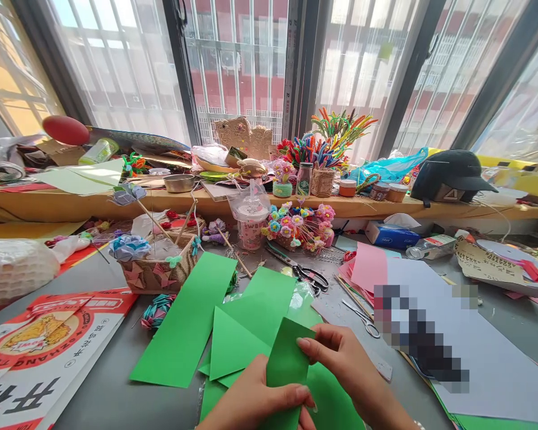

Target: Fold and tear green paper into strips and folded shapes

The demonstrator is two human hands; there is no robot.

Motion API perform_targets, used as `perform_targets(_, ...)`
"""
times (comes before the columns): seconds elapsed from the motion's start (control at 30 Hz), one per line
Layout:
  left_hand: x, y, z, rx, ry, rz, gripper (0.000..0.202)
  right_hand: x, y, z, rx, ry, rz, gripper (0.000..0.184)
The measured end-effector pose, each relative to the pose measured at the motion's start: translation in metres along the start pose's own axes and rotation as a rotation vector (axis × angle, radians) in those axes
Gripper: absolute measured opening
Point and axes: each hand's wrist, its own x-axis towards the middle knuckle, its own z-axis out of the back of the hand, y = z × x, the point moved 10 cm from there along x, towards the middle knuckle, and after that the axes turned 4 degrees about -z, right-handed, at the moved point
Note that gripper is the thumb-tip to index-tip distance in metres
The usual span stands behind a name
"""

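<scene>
A piece of green paper point(287, 352) is held up between both hands at the bottom middle. My left hand point(269, 397) grips its lower part, the thumb pressed across the front. With thumb and fingers, my right hand point(341, 358) pinches the paper's upper right edge. Beneath and behind lie more green sheets: a long strip point(188, 322) to the left, a pointed piece point(235, 343) and another sheet point(269, 292) further back. The fingers behind the held paper are partly hidden.
Black-handled scissors point(311, 276) and small silver scissors point(365, 319) lie beyond my hands. A decorated box point(161, 269) stands left, near a printed paper bag point(49, 346). White sheets point(488, 358) lie right. Crochet flowers point(300, 224) and a cup point(250, 230) stand before the cluttered ledge point(215, 206).
</scene>
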Motion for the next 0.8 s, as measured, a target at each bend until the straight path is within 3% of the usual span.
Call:
perform_targets(0.17, -0.004, 0.007, 0.004, 0.105, 0.009, 0.121, 0.015, 0.001, 0.0, 0.004, -0.061, -0.066, -0.012, 0.028)
perform_targets(0.3, -0.005, 0.011, 0.022, 0.129, -0.062, 0.172, 0.024, -0.001, 0.006, 0.019, -0.084, -0.153, 0.016, 0.031)
perform_targets(0.4, -0.005, -0.004, 0.044, 0.187, -0.158, 0.101, 0.032, -0.002, 0.01, 0.029, -0.056, -0.183, 0.03, 0.029)
perform_targets(0.53, -0.01, -0.031, 0.073, 0.194, -0.394, -0.066, 0.032, 0.0, 0.008, 0.024, -0.027, -0.115, -0.005, 0.027)
perform_targets(0.63, -0.009, -0.034, 0.073, 0.211, -0.438, -0.117, 0.033, 0.001, 0.005, 0.02, 0.007, -0.116, 0.004, 0.027)
perform_targets(0.8, -0.001, -0.025, 0.061, 0.223, -0.377, -0.127, 0.033, 0.001, -0.007, -0.001, 0.015, 0.01, -0.069, 0.028)
